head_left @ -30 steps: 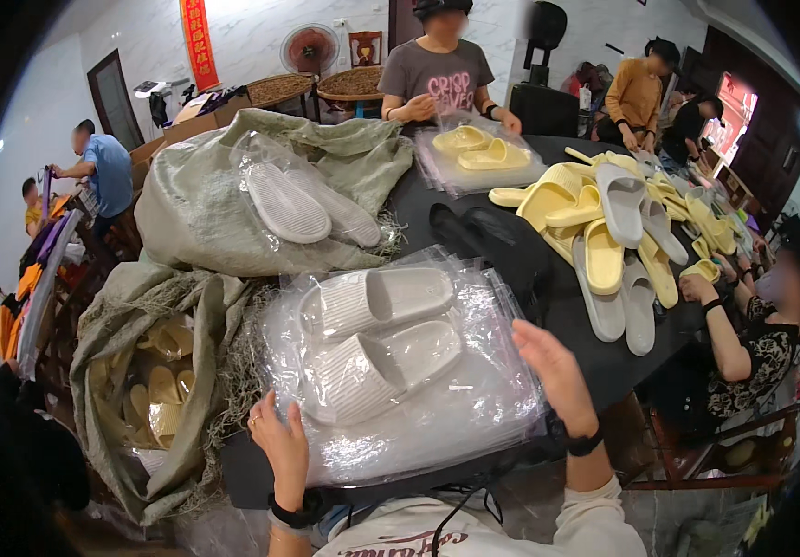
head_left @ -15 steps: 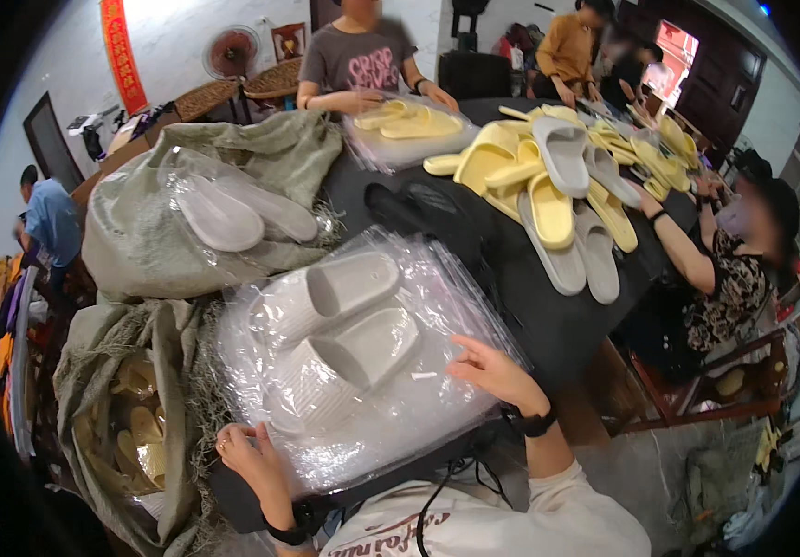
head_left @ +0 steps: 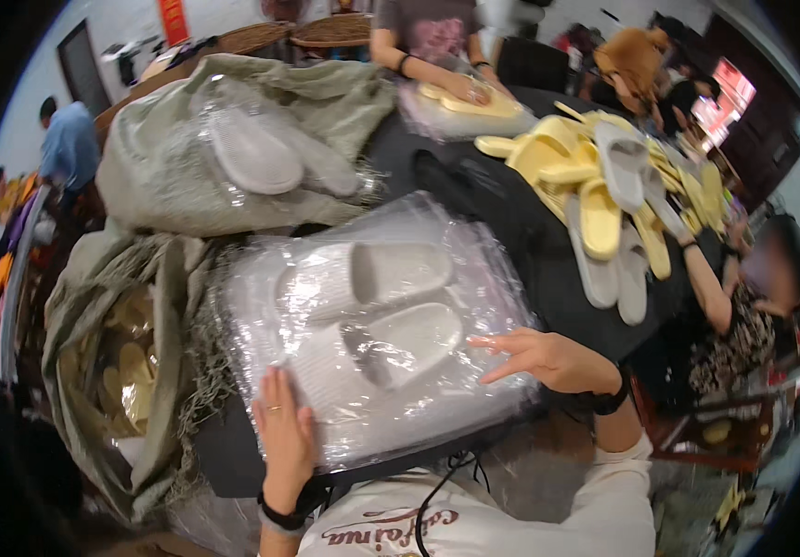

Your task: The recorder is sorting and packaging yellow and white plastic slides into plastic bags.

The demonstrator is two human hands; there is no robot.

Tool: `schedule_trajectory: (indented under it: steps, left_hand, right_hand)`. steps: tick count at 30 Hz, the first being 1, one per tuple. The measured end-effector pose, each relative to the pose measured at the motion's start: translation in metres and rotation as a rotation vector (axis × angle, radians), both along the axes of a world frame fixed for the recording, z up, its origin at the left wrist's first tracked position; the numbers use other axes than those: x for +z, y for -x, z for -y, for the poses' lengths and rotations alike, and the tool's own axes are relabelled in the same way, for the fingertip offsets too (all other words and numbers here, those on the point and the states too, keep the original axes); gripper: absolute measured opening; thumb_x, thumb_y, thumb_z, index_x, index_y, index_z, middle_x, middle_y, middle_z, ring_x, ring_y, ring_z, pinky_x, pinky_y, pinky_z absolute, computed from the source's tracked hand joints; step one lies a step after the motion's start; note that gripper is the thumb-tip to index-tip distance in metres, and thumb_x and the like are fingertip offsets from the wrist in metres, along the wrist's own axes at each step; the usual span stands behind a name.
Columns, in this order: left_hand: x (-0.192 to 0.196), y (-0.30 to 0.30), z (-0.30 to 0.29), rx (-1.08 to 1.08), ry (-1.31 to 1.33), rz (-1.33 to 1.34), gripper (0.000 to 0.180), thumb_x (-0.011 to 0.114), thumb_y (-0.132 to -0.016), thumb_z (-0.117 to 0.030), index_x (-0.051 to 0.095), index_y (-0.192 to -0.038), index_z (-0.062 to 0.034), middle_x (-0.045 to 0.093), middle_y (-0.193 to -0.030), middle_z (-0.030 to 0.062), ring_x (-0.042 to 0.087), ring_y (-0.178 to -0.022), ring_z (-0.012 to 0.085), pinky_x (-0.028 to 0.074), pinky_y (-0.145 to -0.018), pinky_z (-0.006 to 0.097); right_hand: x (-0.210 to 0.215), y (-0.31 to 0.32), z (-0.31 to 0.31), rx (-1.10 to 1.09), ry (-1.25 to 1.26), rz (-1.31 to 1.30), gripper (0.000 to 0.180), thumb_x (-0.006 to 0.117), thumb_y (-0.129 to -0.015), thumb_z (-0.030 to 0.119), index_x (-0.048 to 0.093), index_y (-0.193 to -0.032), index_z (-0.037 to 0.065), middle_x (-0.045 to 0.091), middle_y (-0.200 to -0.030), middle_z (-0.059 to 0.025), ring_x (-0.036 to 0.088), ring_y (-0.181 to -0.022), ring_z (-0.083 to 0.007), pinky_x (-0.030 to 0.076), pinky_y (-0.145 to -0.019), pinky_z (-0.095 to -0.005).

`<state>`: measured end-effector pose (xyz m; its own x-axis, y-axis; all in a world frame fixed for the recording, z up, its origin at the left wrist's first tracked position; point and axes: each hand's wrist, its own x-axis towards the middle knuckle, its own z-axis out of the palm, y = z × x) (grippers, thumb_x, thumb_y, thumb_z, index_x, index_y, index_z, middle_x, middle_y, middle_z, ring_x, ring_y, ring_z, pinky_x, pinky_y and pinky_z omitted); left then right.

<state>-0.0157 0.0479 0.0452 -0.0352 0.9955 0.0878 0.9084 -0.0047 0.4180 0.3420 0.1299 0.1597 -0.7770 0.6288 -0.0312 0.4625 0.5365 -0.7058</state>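
Observation:
A pair of pale grey slippers [head_left: 405,271] lies inside a clear plastic bag, on top of a stack of clear plastic bags [head_left: 485,269] in front of me. My left hand [head_left: 286,432] rests flat on the bag's near left corner, fingers stretched and holding nothing. At the bag's right side, by the toe of the nearer slipper, my right hand [head_left: 548,360] has its fingers apart with nothing in them. I cannot tell whether its fingertips touch the plastic.
Green woven sacks stand left; one holds bagged yellow slippers [head_left: 135,376], another [head_left: 154,158] lies under bagged grey slippers [head_left: 256,153]. Yellow and grey slippers [head_left: 595,218] pile up on the black table [head_left: 502,200]. Co-workers sit opposite and right; one person's hand [head_left: 470,90] touches a bagged yellow pair.
My view has shifted. My left hand has come down flat on the bag's corner, and the slippers in the bag lie straighter. My right hand has turned, fingers still apart.

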Motion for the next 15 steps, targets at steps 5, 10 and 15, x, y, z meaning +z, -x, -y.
schedule_trajectory:
  steps: [5,10,15]
  left_hand:
    - [-0.014,-0.002,0.0,0.006,-0.051,0.021,0.058,0.035,-0.096,-0.033,0.027,-0.142,-0.0004,0.024,-0.149,0.0179,0.021,-0.138,0.0334,0.016,-0.109,0.051]
    - [-0.017,0.0,0.005,0.015,-0.085,0.022,0.057,0.038,-0.094,-0.032,0.028,-0.142,-0.0016,0.025,-0.149,0.017,0.023,-0.138,0.0323,0.017,-0.109,0.05]
    - [-0.017,-0.006,-0.002,-0.023,-0.098,0.003,0.058,0.042,-0.092,-0.031,0.031,-0.141,-0.0013,0.027,-0.148,0.0167,0.025,-0.137,0.0326,0.019,-0.109,0.049]
  right_hand:
    - [-0.041,0.01,-0.045,0.038,-0.236,0.184,0.064,0.059,-0.088,0.026,0.031,-0.142,0.006,0.046,-0.135,-0.0193,0.052,-0.108,-0.0354,0.043,-0.091,-0.0418]
    - [-0.065,0.081,-0.069,0.198,-0.322,0.162,0.078,0.062,-0.087,0.033,0.02,-0.144,0.003,0.027,-0.146,-0.0221,0.032,-0.132,-0.0368,0.028,-0.108,-0.0403]
    - [-0.106,0.121,-0.084,0.059,-0.495,0.189,0.069,0.061,-0.084,0.035,0.032,-0.136,0.0,0.035,-0.137,-0.021,0.034,-0.127,-0.0383,0.029,-0.107,-0.0422]
